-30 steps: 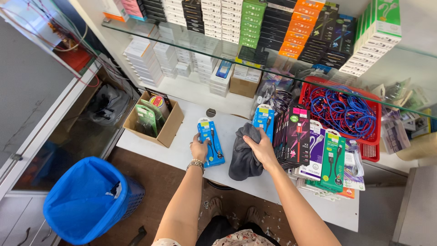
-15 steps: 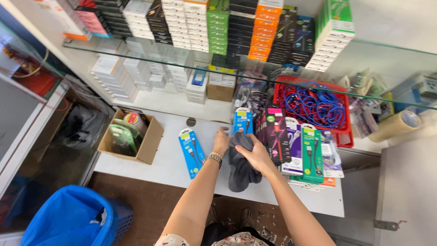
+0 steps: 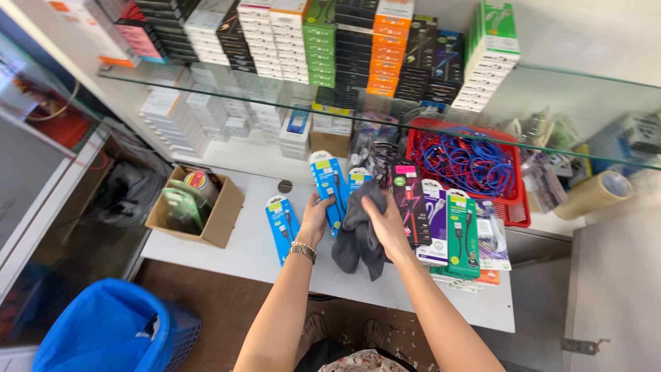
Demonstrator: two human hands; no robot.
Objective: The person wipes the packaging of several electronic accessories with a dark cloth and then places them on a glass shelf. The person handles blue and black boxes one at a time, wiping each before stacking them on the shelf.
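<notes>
Blue cable pack [image 3: 329, 186] now lifted by left hand [image 3: 314, 222]; right hand [image 3: 385, 224] wiping with grey cloth [image 3: 358, 234].

The grey cloth [image 3: 358, 238] hides the right hand's [image 3: 385, 224] fingertips — and the lower blue package [image 3: 358, 180].

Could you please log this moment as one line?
left hand: holds blue cable pack | right hand: grips grey cloth | white counter

Both bare arms reach forward, close together. The left hand [image 3: 315, 219], a watch on its wrist, is closed in a grip. The right hand [image 3: 385, 227] is curled shut too.
</notes>
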